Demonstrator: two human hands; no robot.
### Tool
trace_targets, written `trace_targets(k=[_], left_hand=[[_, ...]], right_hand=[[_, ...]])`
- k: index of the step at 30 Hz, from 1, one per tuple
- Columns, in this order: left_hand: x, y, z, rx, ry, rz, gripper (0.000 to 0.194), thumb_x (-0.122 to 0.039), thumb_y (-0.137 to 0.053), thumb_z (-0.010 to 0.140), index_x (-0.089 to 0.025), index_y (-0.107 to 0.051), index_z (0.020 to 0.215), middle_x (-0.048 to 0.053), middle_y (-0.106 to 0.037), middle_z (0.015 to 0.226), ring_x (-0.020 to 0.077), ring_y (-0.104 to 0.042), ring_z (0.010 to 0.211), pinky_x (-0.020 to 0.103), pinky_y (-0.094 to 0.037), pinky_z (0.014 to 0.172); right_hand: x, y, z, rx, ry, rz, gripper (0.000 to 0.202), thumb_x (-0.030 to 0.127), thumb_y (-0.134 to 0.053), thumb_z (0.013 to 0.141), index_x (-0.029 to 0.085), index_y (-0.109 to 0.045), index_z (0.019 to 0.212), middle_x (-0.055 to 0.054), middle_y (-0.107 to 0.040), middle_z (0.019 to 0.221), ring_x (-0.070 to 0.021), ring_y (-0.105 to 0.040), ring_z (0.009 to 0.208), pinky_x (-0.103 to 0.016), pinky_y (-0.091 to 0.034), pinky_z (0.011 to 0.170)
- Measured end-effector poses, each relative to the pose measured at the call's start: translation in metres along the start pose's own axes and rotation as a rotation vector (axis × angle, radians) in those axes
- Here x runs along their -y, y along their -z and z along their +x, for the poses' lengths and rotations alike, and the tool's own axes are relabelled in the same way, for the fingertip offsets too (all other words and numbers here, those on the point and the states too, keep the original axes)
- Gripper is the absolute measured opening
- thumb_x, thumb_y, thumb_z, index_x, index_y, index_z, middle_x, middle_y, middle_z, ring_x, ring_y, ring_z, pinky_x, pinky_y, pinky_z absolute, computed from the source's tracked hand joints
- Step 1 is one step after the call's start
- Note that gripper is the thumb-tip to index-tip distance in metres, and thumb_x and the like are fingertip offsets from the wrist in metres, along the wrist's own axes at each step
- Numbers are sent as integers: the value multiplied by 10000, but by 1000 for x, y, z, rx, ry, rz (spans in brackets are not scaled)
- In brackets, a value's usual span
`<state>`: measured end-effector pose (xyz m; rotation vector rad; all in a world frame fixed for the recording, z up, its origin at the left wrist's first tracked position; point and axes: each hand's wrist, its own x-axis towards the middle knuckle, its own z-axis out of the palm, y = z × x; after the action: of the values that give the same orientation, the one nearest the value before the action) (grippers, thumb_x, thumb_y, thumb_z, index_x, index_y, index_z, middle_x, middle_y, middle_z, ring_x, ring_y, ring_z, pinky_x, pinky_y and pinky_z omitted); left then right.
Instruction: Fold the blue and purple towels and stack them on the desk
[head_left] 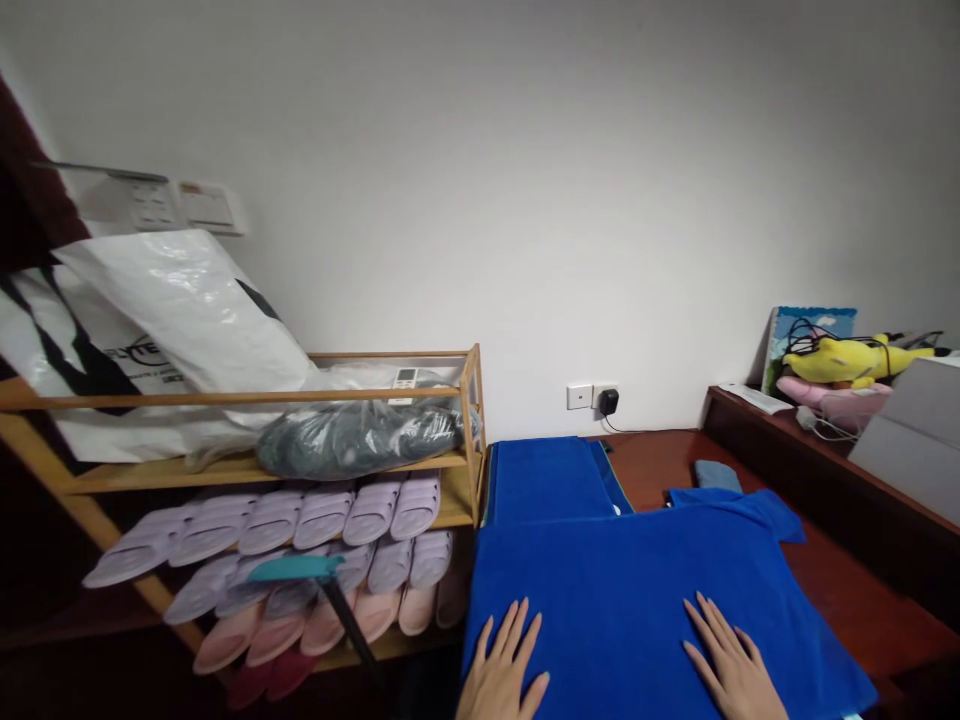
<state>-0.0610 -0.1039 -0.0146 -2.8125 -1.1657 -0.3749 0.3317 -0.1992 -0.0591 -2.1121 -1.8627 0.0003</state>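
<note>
A blue cloth point(615, 590), which looks like a towel, is spread over the near part of a reddish-brown desk. My left hand point(501, 665) lies flat on its near left part, fingers spread. Farther right, my right hand point(729, 655) rests on the same cloth with its fingers apart. Neither hand holds anything. Behind the spread cloth lies a folded blue cloth point(551, 480), close to the wall. A crumpled blue piece point(757, 508) sits at the far right, beside a small grey-blue folded cloth point(716, 476).
Left of the desk stands a wooden rack point(469, 440) with rows of slippers point(322, 515), a white bag point(187, 310) and a plastic-wrapped dark bundle point(360, 440). A teal-topped stand point(296, 568) is before it. A raised ledge point(810, 435) holds a yellow plush toy point(847, 360). A plug point(608, 402) is in the wall.
</note>
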Motion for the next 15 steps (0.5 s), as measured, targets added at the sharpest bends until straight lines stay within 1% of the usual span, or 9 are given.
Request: trace_targets(k=[2, 7, 10, 12, 14, 15], left_hand=[[-3, 3, -1, 12, 17, -22, 594, -478, -305, 942, -325, -28, 1444, 6, -227, 1499, 224, -305, 1346, 417, -344, 1044], [-7, 4, -3, 12, 38, -76, 584, -476, -317, 939, -343, -49, 1441, 4, -215, 1506, 232, -281, 1355, 461, -337, 1057], [-6, 2, -7, -61, 61, -104, 562, -405, -332, 946, -328, -89, 1447, 7, -222, 1507, 213, -285, 1354, 427, -331, 1073], [-2, -6, -14, -112, 124, -121, 537, -343, -338, 943, -323, -151, 1446, 6, -226, 1508, 212, -288, 1352, 412, -334, 1074], [6, -23, -24, -128, 240, -145, 510, -313, -358, 925, -352, -249, 1421, 1, -261, 1498, 238, -319, 1337, 438, -377, 1037], [10, -34, -30, -137, 318, -164, 499, -306, -372, 914, -375, -292, 1402, 1, -288, 1489, 254, -347, 1321, 455, -412, 1002]], right_hand=[[0, -2, 0, -1, -7, -12, 591, 544, -343, 878, 385, -173, 1421, 7, -255, 1499, -228, -246, 1364, -479, -329, 1054], [-1, -5, -2, 5, -8, -17, 597, 563, -330, 876, 376, -181, 1422, 6, -252, 1501, -229, -232, 1369, -480, -321, 1056], [1, -3, -3, 17, -12, -6, 589, 569, -316, 876, 376, -199, 1420, 10, -245, 1503, -222, -223, 1373, -480, -309, 1061], [2, -1, -4, 8, -14, 9, 573, 563, -308, 878, 381, -220, 1414, 11, -258, 1499, -219, -241, 1367, -479, -310, 1059], [0, 0, -4, 3, 18, 37, 559, 557, -305, 874, 391, -253, 1405, 10, -295, 1486, -217, -283, 1352, -465, -336, 1043], [-3, 0, -4, -4, 44, 51, 556, 562, -309, 863, 397, -285, 1394, 9, -328, 1472, -221, -311, 1340, -457, -356, 1028]])
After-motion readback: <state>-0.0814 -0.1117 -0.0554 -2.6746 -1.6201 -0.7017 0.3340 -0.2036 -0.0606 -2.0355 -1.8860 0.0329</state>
